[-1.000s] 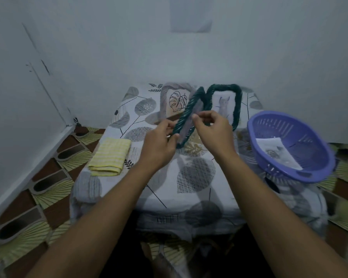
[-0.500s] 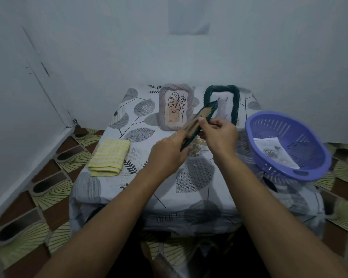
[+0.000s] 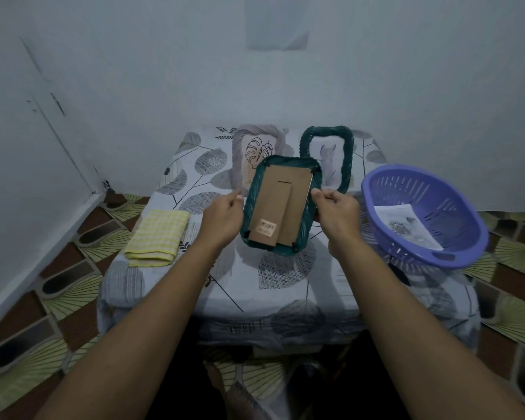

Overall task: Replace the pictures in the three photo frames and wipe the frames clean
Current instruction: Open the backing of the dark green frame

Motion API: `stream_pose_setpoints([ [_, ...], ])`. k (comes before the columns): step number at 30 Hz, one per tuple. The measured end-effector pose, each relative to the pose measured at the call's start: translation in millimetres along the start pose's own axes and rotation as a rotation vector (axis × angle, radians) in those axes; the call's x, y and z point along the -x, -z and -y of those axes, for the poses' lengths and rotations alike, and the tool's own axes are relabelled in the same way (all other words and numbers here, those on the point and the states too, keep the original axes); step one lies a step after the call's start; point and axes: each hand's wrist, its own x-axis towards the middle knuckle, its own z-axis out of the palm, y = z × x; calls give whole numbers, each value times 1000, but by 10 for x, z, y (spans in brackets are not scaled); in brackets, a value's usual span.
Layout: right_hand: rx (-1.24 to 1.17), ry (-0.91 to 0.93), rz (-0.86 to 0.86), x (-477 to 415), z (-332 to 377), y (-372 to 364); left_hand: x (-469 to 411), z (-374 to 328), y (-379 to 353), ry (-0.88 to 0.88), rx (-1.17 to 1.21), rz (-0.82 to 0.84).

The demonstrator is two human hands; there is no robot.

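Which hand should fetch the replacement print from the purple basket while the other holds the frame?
Right, probably. The right hand grips the green frame on the side nearest the purple basket, where the print lies. The left hand holds the far side, beside the yellow cloth.

Frame (image 3: 302, 235) I hold: dark green weave, brown card back (image 3: 285, 189). Cloth (image 3: 156, 237): yellow check. Basket (image 3: 406, 189): purple. Tablecloth (image 3: 255, 295): white, grey leaf print.
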Motion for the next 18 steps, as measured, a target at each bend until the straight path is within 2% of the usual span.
stream_pose_setpoints([
  [4,-40,-62,-35,-12,-45,15,24,52,-97,33,55,-1],
  [10,-3,-52,-111,-17,-121,55,71,51,-210,70,249,-42],
  [12,12,-12,-57,6,-137,64,83,43,-237,52,281,-46],
  [16,70,29,160,25,-197,76,84,45,-271,24,280,-81],
  [18,141,26,176,6,-265,53,100,44,-295,22,259,-95],
])
